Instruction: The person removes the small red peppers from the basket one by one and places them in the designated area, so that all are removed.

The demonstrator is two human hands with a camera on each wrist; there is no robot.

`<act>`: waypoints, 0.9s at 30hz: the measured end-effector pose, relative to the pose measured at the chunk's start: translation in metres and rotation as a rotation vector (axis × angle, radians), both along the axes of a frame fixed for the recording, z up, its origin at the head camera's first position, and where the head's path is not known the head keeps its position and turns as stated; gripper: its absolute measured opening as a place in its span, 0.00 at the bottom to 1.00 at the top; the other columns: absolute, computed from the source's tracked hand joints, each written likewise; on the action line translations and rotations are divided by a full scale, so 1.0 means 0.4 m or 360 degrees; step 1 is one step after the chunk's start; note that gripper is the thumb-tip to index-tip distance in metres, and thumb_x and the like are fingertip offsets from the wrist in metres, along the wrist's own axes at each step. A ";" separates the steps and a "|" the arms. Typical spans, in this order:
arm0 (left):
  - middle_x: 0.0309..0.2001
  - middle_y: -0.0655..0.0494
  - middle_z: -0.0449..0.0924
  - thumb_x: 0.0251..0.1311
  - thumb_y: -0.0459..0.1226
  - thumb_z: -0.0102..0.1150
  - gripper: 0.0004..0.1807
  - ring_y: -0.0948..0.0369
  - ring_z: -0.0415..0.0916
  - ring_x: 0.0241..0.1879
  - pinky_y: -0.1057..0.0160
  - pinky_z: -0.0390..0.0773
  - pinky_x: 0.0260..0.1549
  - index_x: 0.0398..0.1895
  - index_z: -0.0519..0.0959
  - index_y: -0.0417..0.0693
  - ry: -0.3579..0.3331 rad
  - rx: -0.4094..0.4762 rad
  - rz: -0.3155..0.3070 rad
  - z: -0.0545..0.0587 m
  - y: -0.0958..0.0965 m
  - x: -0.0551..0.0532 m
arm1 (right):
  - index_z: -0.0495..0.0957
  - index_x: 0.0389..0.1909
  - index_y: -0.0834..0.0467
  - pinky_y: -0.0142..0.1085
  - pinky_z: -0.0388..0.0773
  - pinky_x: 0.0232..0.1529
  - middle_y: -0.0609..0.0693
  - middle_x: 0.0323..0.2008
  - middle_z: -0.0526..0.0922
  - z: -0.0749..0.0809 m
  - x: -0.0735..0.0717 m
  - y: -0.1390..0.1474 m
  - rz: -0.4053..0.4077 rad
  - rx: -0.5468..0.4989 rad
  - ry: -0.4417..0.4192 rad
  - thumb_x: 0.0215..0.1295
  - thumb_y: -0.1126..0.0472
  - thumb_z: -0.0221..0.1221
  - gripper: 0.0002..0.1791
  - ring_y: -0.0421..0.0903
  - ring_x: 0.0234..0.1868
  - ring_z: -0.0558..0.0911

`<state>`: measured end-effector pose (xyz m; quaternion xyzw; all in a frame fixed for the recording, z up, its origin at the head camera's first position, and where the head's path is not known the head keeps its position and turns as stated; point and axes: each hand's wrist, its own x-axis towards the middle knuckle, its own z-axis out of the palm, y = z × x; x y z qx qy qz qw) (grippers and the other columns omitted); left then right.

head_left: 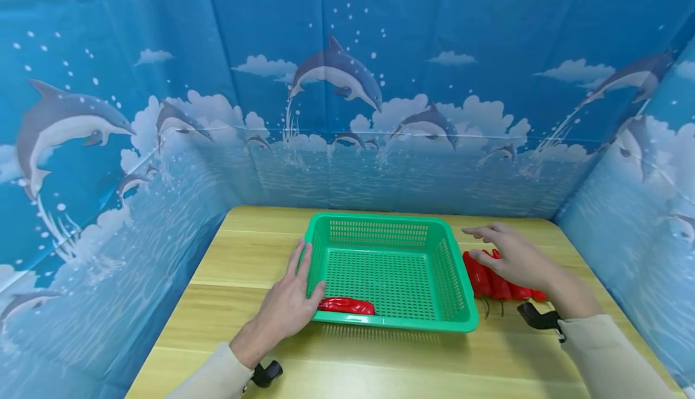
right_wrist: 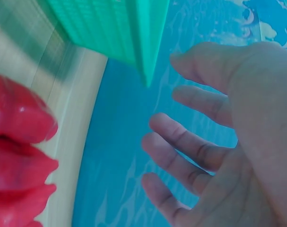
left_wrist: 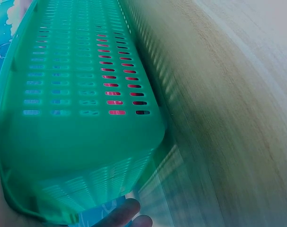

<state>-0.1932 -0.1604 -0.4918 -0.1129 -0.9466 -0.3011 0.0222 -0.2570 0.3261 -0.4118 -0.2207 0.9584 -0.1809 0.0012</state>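
A green plastic basket with slotted walls stands on the wooden table. One red pepper lies inside it along the front wall. My left hand holds the basket's left front corner, thumb over the rim and fingers down the outside; two fingertips show beside the wall in the left wrist view. My right hand hovers right of the basket, fingers spread and holding nothing. Below it, several red peppers lie in a row, partly hidden by the hand; the right wrist view shows some pepper tips.
The wooden table reaches to blue dolphin-printed sheets that hang behind and on both sides. A black wrist mount sits at the left sleeve, another black mount at the right.
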 end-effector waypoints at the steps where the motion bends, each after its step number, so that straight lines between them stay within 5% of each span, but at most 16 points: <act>1: 1.00 0.54 0.34 0.87 0.54 0.58 0.52 0.63 0.66 0.13 0.62 0.69 0.13 0.99 0.42 0.47 -0.0001 0.0000 0.0000 0.000 0.000 0.000 | 0.78 0.83 0.60 0.66 0.88 0.59 0.69 0.71 0.82 0.001 -0.001 -0.007 0.0007 0.0002 -0.0004 0.86 0.54 0.69 0.31 0.67 0.65 0.85; 14: 1.00 0.52 0.35 0.87 0.54 0.58 0.52 0.63 0.66 0.13 0.63 0.70 0.13 0.99 0.43 0.46 0.0006 -0.0022 0.0004 0.005 0.002 0.000 | 0.79 0.82 0.61 0.71 0.82 0.71 0.67 0.75 0.81 0.013 -0.013 -0.097 0.0140 0.0011 -0.0030 0.87 0.56 0.68 0.30 0.70 0.74 0.82; 27: 1.00 0.52 0.35 0.87 0.53 0.58 0.52 0.63 0.65 0.13 0.63 0.69 0.13 0.99 0.42 0.46 -0.0009 -0.0017 -0.0002 0.009 0.002 0.003 | 0.79 0.83 0.56 0.66 0.86 0.67 0.63 0.73 0.83 0.026 -0.034 -0.181 0.0265 0.0030 -0.0067 0.85 0.53 0.70 0.31 0.65 0.70 0.85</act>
